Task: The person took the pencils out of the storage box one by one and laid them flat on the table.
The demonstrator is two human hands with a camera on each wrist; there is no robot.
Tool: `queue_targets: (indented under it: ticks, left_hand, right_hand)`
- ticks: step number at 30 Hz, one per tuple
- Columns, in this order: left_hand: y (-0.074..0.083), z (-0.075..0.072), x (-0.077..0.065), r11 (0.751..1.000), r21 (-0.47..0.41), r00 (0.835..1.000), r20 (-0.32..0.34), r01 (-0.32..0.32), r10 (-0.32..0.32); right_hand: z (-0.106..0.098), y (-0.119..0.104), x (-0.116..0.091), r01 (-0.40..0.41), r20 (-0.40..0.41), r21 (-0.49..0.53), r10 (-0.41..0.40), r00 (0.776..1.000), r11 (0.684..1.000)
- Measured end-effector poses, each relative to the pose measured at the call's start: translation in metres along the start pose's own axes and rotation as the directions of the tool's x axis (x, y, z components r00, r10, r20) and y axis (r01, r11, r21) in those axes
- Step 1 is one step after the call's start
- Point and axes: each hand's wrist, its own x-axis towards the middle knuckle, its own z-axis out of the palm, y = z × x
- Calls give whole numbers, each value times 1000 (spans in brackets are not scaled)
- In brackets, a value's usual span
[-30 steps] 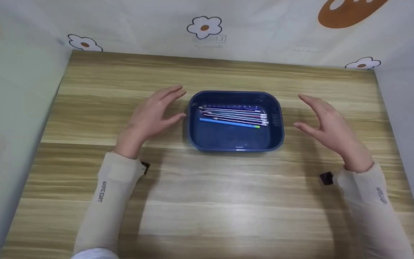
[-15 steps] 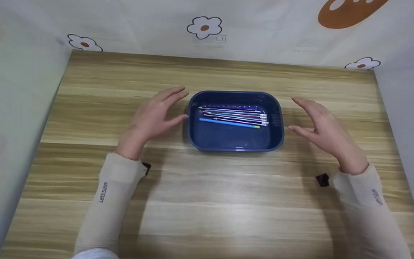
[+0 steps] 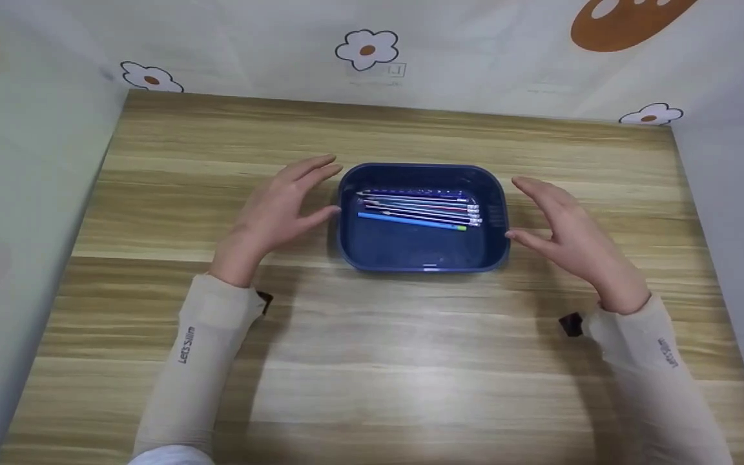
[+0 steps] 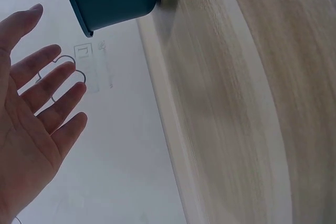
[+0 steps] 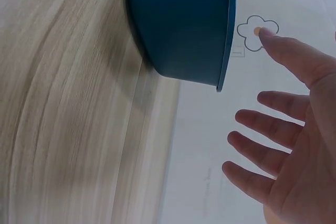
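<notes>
A dark blue plastic bin (image 3: 411, 252) stands on the wooden table between my two hands. Inside it several striped pencils (image 3: 423, 208) lie side by side, with a bright blue pencil (image 3: 411, 221) nearest me and a blue patterned strip (image 3: 417, 193) at the back. My left hand (image 3: 272, 210) is beside the bin's left end, fingers spread and thumb tip close to the rim. On the other side my right hand (image 3: 572, 232) has its thumb tip right at the right rim. Both wrist views show relaxed fingers holding nothing, near the bin's outer wall (image 5: 184, 24).
The wood-grain table (image 3: 411, 361) is bounded by a pale back wall (image 3: 475, 64) with flower prints and by side walls left (image 3: 23, 194) and right (image 3: 733, 226). A small black camera (image 3: 571, 325) sits at the right wrist, another (image 3: 264, 302) at the left.
My right hand has moved left, up to the bin's right rim. My left hand has shifted slightly right toward the bin. The bin and pencils have stayed in place.
</notes>
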Motion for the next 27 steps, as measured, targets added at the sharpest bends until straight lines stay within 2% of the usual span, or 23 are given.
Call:
queue_targets:
  ticks: [18, 27]
  left_hand:
    - [1, 3, 1, 1000, -10, 1000, -13, -28, 28]
    - [3, 2, 1, 1000, 8, 1000, 9, -20, 20]
  right_hand:
    - [11, -7, 5, 13, 47, -15, -13, 999, 1000]
    - [16, -11, 7, 2, 82, -35, 1, 997, 999]
